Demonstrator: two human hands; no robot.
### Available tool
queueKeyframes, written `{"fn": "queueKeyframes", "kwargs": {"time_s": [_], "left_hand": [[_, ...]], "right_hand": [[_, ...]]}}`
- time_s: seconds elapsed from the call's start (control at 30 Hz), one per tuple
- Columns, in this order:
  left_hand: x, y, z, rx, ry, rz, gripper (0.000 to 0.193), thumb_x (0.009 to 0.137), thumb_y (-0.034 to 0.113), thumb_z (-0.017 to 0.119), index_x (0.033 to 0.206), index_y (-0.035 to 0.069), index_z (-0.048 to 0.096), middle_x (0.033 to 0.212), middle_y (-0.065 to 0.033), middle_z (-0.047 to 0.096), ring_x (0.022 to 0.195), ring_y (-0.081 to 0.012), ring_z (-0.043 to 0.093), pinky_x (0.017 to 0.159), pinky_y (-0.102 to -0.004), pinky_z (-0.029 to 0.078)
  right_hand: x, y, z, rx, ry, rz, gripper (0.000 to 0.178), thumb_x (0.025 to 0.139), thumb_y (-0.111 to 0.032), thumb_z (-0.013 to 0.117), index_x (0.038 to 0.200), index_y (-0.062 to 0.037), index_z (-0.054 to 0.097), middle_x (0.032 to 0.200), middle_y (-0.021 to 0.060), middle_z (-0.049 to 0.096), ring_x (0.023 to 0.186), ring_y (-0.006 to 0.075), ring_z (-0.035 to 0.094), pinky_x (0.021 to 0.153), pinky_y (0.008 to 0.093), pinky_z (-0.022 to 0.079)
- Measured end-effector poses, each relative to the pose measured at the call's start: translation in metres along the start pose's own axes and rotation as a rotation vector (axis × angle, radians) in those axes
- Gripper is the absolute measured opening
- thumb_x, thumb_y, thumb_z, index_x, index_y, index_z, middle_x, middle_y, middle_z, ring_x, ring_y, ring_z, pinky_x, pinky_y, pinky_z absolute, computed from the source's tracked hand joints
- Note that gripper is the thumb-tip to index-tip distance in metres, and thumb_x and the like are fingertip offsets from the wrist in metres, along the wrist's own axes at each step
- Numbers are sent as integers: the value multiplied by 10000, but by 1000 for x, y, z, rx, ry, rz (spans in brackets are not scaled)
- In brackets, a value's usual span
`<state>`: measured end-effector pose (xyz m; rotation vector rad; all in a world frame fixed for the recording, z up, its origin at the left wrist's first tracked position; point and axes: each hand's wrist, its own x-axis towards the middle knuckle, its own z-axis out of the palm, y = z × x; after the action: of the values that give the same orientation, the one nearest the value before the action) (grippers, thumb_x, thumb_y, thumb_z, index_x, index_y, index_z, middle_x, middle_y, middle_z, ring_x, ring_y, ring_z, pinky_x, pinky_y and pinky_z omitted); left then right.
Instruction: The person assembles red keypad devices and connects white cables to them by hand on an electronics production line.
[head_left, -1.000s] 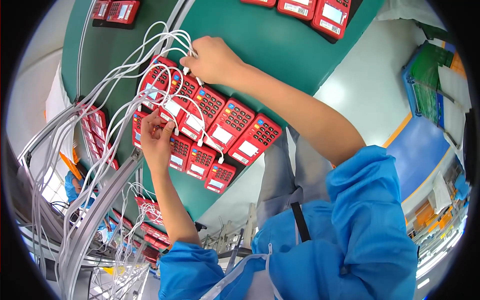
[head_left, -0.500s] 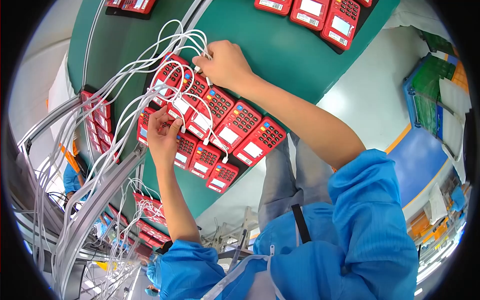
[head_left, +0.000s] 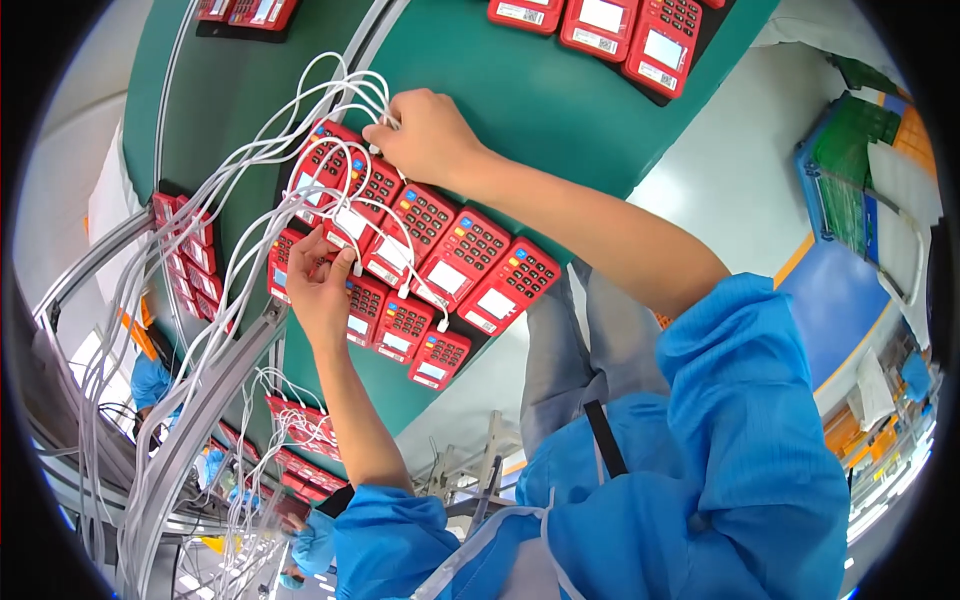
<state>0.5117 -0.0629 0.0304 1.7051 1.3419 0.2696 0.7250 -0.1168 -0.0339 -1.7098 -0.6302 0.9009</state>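
Red handheld card terminals with keypads and small screens lie in two slanting rows on a black mat. My right hand (head_left: pixel 425 135) is closed on white cables (head_left: pixel 376 92) at the far end of the upper row, just above a terminal (head_left: pixel 372 185). My left hand (head_left: pixel 320 290) is at the lower edge of that row, its thumb and fingers bent in against the terminals. What it grips, if anything, is hidden. Beside its thumb hangs a white cable plug (head_left: pixel 357 268). Two more plugs, one of them a white plug (head_left: pixel 443 324), rest near the row's lower ends.
A bundle of white cables (head_left: pixel 225 185) arches in from the left over a metal rail (head_left: pixel 205 385). The green table (head_left: pixel 560 130) carries more terminals (head_left: pixel 650 45) at the far right and others at the left. A green crate (head_left: pixel 850 145) stands on the floor at right.
The view has shifted slightly, so the terminals sit a little lower and further left. My right hand has moved slightly left along the cables; my left hand stays by the same terminals.
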Motion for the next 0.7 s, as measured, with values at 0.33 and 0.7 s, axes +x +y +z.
{"fn": "queueKeyframes", "kwargs": {"time_s": [0.33, 0.7], "left_hand": [[-4, -7, 2, -30, 29, 35, 423, 807, -44, 698, 1202, -35, 544, 853, 3, 566, 577, 7, 413, 520, -149, 340], [1, -12, 8, -77, 34, 70, 415, 816, -29, 703, 1199, -30, 544, 847, -19, 624, 571, 11, 411, 494, -154, 324]], "right_hand": [[-5, -13, 5, 84, -4, 198, 312, 842, -244, 675, 728, 44, 641, 622, 137, 649, 568, 190, 636, 555, 346, 471], [5, -20, -11, 15, -189, 235, 326, 864, -257, 656, 762, 53, 643, 677, 119, 668, 591, 168, 636, 544, 313, 480]]}}
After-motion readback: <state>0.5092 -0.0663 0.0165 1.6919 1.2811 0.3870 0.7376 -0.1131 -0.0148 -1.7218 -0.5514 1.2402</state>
